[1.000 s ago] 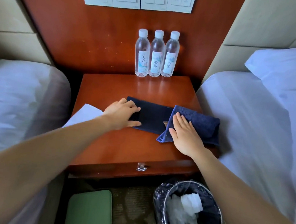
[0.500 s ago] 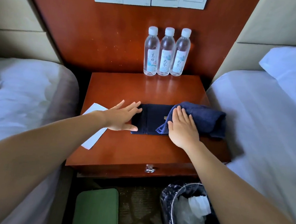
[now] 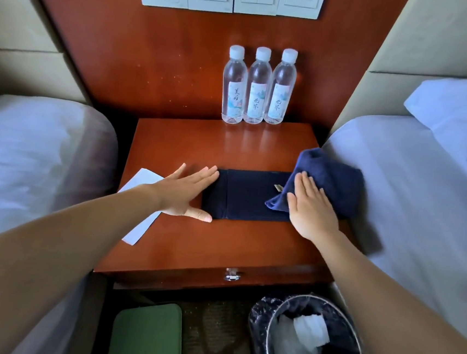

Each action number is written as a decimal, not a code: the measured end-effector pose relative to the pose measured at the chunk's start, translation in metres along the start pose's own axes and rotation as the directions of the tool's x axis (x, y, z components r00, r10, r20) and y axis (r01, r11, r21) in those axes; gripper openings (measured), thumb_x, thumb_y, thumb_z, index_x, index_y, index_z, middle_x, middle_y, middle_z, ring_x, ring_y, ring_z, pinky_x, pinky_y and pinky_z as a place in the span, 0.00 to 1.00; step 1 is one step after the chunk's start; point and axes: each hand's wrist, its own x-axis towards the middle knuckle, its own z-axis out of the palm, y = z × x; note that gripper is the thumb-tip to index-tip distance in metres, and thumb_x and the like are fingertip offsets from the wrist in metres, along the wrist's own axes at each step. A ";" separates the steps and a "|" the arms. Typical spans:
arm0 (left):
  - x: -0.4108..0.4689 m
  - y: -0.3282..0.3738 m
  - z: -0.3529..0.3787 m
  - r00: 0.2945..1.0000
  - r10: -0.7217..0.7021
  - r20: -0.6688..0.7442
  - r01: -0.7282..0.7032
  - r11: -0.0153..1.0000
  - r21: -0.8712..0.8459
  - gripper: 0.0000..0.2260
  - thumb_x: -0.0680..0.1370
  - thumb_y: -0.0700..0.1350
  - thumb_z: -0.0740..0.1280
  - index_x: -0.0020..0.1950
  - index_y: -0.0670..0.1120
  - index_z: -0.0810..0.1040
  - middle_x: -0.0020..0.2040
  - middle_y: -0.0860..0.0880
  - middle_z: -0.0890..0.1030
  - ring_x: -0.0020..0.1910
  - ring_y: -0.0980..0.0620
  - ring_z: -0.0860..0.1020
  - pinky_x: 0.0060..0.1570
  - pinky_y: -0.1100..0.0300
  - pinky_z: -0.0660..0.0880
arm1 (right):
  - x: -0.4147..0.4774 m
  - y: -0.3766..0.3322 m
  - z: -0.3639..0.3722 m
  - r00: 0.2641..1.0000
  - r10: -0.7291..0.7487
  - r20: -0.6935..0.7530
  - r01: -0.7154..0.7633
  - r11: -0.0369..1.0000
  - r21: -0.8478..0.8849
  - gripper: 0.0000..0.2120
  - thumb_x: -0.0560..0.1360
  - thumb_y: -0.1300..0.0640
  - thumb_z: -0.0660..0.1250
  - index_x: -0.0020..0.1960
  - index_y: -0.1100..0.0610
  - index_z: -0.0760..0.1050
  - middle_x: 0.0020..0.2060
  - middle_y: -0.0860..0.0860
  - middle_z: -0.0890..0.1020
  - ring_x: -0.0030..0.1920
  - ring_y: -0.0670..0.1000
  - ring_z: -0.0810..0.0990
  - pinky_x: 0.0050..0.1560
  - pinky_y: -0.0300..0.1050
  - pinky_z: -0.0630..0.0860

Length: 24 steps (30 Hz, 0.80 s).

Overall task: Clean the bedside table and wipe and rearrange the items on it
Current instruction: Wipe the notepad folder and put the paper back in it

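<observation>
Under my right hand (image 3: pixel 310 207), fingers straight and flat, sits the bunched blue cloth (image 3: pixel 332 177), pressed down where it overlaps the right end of the dark flat folder (image 3: pixel 248 198). That folder runs left to right across the middle of the bedside table (image 3: pixel 220 247), so its long axis points from my right hand straight toward my left hand (image 3: pixel 188 194). My left hand is spread flat against the folder's left end, thumb by the near corner, gripping nothing. My right hand has the cloth, so I judge the wipe should be a leftward stroke along the folder while my left hand braces it.

Beyond the folder, three water bottles (image 3: pixel 258 88) stand upright in a tight row at the far edge against the wooden panel. A white sheet of paper (image 3: pixel 136 224) hangs over the table's left edge, partly under my left forearm. Beds flank the table on both sides. A lined bin (image 3: pixel 316 341) stands on the floor at the near right.
</observation>
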 end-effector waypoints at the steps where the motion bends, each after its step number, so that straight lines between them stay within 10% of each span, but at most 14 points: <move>1: 0.000 0.001 0.000 1.000 -0.003 -0.001 0.003 1.000 -0.007 0.51 0.68 0.76 0.53 0.79 0.51 0.34 0.79 0.54 0.36 0.78 0.56 0.36 0.75 0.47 0.34 | -0.003 -0.004 0.002 0.999 0.051 0.001 -0.051 0.999 0.011 0.29 0.82 0.49 0.44 0.78 0.64 0.52 0.78 0.60 0.57 0.78 0.56 0.56 0.76 0.53 0.54; 10: -0.002 0.008 -0.010 0.999 -0.008 0.049 0.007 1.000 0.015 0.50 0.72 0.72 0.59 0.79 0.49 0.34 0.79 0.53 0.35 0.78 0.55 0.37 0.76 0.43 0.36 | -0.058 -0.116 0.019 0.989 -0.145 0.012 0.144 0.987 0.075 0.32 0.78 0.47 0.45 0.76 0.63 0.63 0.75 0.56 0.65 0.75 0.54 0.64 0.74 0.53 0.56; 14: -0.003 0.003 -0.012 0.999 -0.001 0.045 0.002 1.000 -0.019 0.51 0.70 0.72 0.62 0.79 0.50 0.35 0.79 0.55 0.36 0.78 0.57 0.38 0.75 0.44 0.35 | -0.044 -0.102 0.013 0.951 -0.308 0.036 0.307 0.951 0.035 0.37 0.75 0.41 0.32 0.80 0.57 0.46 0.79 0.51 0.49 0.79 0.50 0.47 0.76 0.46 0.40; 24: -0.003 0.012 -0.003 0.999 -0.041 -0.033 0.037 0.994 -0.101 0.45 0.75 0.70 0.59 0.80 0.51 0.39 0.80 0.55 0.37 0.78 0.57 0.40 0.76 0.46 0.34 | 0.025 -0.026 -0.003 0.996 0.092 0.005 -0.092 0.996 -0.002 0.33 0.80 0.43 0.39 0.80 0.60 0.47 0.79 0.55 0.52 0.79 0.52 0.50 0.78 0.51 0.49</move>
